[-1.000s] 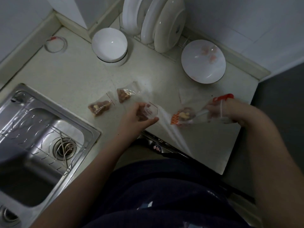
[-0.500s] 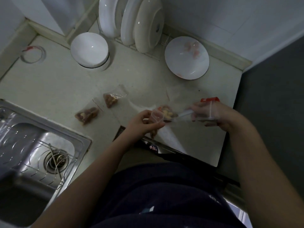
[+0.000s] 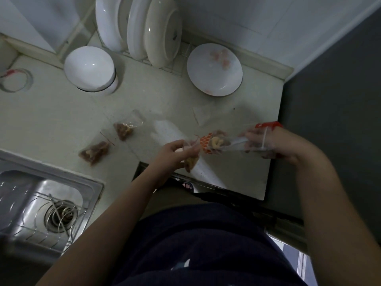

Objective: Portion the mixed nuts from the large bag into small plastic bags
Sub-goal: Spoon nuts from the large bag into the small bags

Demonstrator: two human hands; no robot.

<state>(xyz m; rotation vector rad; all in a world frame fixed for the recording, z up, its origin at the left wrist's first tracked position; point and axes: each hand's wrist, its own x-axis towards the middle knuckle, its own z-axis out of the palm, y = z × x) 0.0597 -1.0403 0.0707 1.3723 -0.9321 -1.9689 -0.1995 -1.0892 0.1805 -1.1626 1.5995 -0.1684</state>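
Observation:
My right hand (image 3: 261, 141) grips the large clear bag (image 3: 233, 144) of mixed nuts by its red-topped end, and the bag lies sideways above the counter. Its orange-patterned end with pale nuts (image 3: 214, 142) points left. My left hand (image 3: 175, 154) pinches a small plastic bag (image 3: 191, 159) right at that end; some nuts sit in the small bag. Two filled small bags lie on the counter to the left, one (image 3: 124, 130) farther back and one (image 3: 94, 152) nearer the sink.
A steel sink (image 3: 41, 205) lies at the lower left. A white bowl (image 3: 90, 69), a rack of upright plates (image 3: 140, 29) and a white dish (image 3: 214, 69) stand at the back. The counter (image 3: 51, 120) ends at the right against a dark surface.
My left hand rose from the counter with the small bag and met the large bag's end. The right hand tilted the large bag toward it, and nuts now show in the small bag.

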